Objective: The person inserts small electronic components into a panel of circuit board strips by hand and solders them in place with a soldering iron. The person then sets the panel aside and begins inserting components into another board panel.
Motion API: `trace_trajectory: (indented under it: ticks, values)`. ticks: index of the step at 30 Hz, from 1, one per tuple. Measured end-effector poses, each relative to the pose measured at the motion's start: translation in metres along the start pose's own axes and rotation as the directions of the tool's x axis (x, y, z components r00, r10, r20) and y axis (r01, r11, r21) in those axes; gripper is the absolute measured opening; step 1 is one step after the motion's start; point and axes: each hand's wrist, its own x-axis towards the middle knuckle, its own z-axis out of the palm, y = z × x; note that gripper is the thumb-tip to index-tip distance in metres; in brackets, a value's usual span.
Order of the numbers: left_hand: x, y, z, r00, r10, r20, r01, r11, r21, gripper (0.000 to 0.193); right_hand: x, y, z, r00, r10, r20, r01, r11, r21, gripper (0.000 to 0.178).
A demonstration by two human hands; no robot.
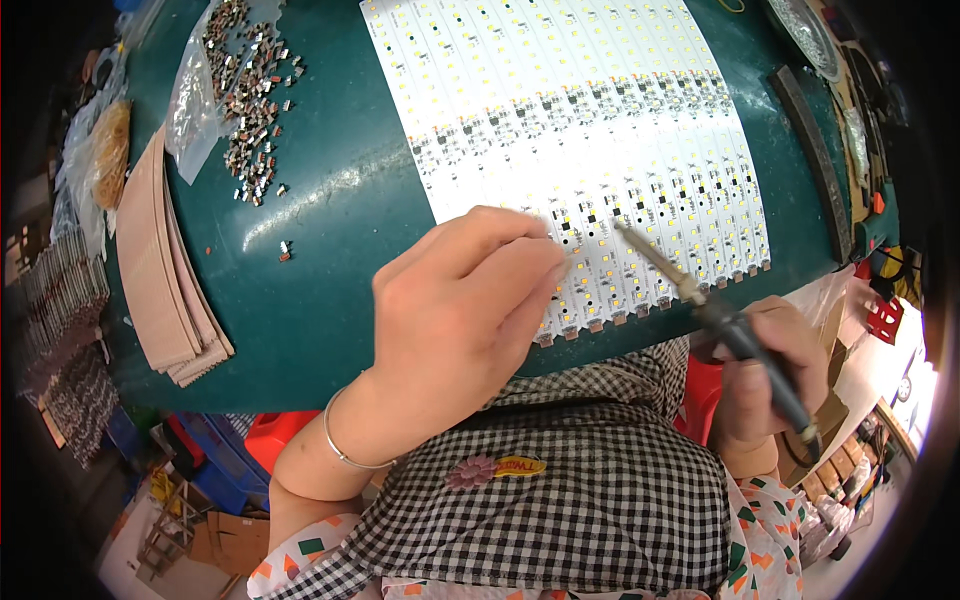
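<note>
A white panel of LED circuit strips (520,70) lies on the green table, with small connectors along its near edge. My left hand (450,310) is over the panel's near left part, thumb and fingers pinched together. Whatever sits between those fingertips is hidden. In my right hand (775,365) is a soldering iron (735,330), gripped by its black handle. Its metal tip points up and left over the strips, near a row of black chips. Whether the tip touches the panel I cannot tell.
Small connectors (255,110) spill from a clear plastic bag (192,110) at the far left. A stack of pinkish-brown strip boards (155,270) lies at the left table edge. One loose connector (286,251) rests on the green table (330,250). A dark bar (815,165) runs along the right side.
</note>
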Motion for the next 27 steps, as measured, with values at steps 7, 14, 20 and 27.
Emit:
trace_trajectory:
  ticks: [7,14,20,27]
  values:
    - [-0.012,0.002,-0.014,0.990,-0.137,-0.015,0.137,0.991,-0.006,0.015,0.008,0.004,0.008,0.985,-0.130,0.116,0.124,0.991,0.056,0.032]
    - [-0.011,-0.005,-0.003,0.997,-0.071,-0.006,0.071,0.997,-0.013,0.014,0.010,0.000,0.020,0.971,-0.105,0.212,0.118,0.992,-0.048,0.032]
    - [-0.009,-0.005,-0.002,1.000,-0.030,0.006,0.030,0.999,0.029,0.014,0.011,0.000,0.023,0.968,-0.098,0.233,0.119,0.990,-0.076,0.031]
    - [-0.006,-0.007,0.000,1.000,-0.023,0.019,0.023,0.999,0.034,0.015,0.018,-0.006,0.022,0.951,-0.128,0.282,0.157,0.984,-0.081,0.033]
